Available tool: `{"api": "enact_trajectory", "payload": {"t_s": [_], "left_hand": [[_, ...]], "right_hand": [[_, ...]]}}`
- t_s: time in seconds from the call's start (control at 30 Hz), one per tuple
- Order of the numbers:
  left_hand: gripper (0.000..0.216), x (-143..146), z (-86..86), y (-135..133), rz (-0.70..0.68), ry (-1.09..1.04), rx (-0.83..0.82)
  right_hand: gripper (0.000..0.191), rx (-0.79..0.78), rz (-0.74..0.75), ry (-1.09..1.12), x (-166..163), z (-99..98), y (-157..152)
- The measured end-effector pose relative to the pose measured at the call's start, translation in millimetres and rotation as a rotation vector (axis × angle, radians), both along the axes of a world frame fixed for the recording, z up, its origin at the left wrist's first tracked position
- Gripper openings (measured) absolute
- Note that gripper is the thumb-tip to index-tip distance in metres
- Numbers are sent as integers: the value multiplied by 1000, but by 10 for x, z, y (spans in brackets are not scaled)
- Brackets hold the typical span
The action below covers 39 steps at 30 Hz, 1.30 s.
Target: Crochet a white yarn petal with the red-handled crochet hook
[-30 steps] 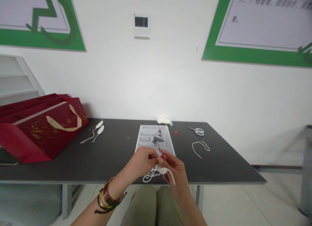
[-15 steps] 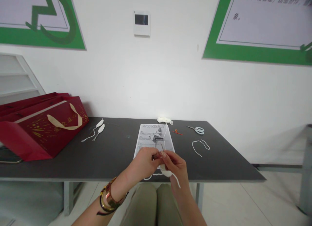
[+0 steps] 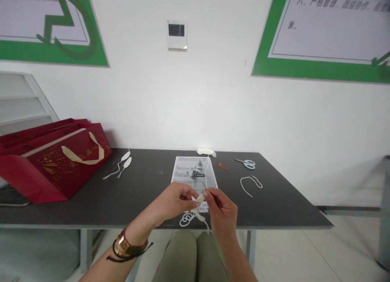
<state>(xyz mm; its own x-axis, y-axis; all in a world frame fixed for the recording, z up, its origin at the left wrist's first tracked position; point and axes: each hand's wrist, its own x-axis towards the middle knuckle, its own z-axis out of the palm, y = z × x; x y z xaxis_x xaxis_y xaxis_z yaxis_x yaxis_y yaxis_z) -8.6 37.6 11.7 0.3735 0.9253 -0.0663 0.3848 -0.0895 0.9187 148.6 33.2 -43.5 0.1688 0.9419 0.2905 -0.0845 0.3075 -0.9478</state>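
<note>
Over the table's front edge, my left hand [image 3: 178, 201] pinches a small white crocheted piece [image 3: 200, 198] between thumb and fingers. Beside it my right hand [image 3: 222, 209] is closed on a thin crochet hook [image 3: 204, 185], whose tip points up and away from me; its fingertips also touch the piece. A strand of white yarn [image 3: 206, 172] runs from the hands across the printed sheet [image 3: 179, 168] to a small yarn skein [image 3: 206, 151] by the wall. Loops of yarn [image 3: 186, 219] and a loose tail hang below my fingers.
On the right lie light-blue scissors [image 3: 249, 164], a cut piece of yarn [image 3: 246, 187] and a small orange needle-like stick [image 3: 222, 167] with a ring. Two white leaf-shaped pieces [image 3: 125, 162] with tails lie left, near red gift bags [image 3: 70, 160].
My hands have drawn slightly apart, the left one shifting left, so more of the white piece shows between them. The hanging tail has swung left, and yarn loops now show under my left hand.
</note>
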Motion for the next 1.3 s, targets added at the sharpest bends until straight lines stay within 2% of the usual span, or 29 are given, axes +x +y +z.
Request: {"api": "enact_trajectory", "payload": {"t_s": [0.1,0.23,0.43,0.57,0.73,0.87,0.97,1.1,1.13,1.23,1.3], "left_hand": [[17,23,-14,-28,15,18,51],[22,59,-41,-60,-5,56,90],[17,9,-59,-72,5,7,34],[15,-99,-45,-55,87,-111,-70],[16,-213,-7,-97,-5,-438,-329],[12,-241,-32,-189,-5,-721,-438],[9,-255,-26,-288,-1,-828,-438],[10,-313,-28,-430,38,-885,-322],[11,-342,-53,-454,29,-873,-312],[50,-492,-187,-463,-63,-728,-361],[62,-655,-287,-410,-75,-568,-378]], "right_hand": [[20,-29,30,28,-34,-2,8],[32,-84,87,68,-72,8,-11],[28,-81,98,38,-37,57,-14],[22,-3,63,-62,58,88,-5],[14,148,-17,-240,177,89,-25],[8,305,-87,-360,241,82,-3],[9,401,-175,-392,281,78,69],[9,480,-294,-386,316,81,190],[9,489,-309,-383,320,89,215],[9,491,-321,-371,336,146,274],[8,475,-311,-351,364,219,300]]}}
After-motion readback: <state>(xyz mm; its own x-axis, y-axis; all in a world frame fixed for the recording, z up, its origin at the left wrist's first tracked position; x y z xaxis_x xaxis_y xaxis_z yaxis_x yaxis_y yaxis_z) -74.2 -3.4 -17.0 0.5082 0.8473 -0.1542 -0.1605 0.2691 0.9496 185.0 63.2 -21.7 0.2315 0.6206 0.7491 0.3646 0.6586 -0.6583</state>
